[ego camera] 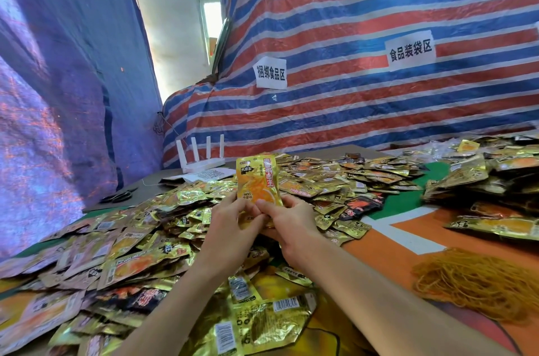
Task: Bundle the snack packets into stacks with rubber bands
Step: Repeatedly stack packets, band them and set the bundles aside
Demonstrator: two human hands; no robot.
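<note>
A yellow-orange snack packet stands upright above the middle of the table, held at its lower end by both hands. My left hand pinches its lower left edge. My right hand pinches its lower right edge, thumb on the front. More packets may sit behind the front one in my grip; I cannot tell. A wide heap of loose gold and dark snack packets covers the table under and around my hands. A pile of tan rubber bands lies at the right, apart from both hands.
A white router with several antennas and black scissors lie at the back left. More packets are heaped at the right. The table surface is orange, white and green. Striped tarpaulin with paper labels hangs behind.
</note>
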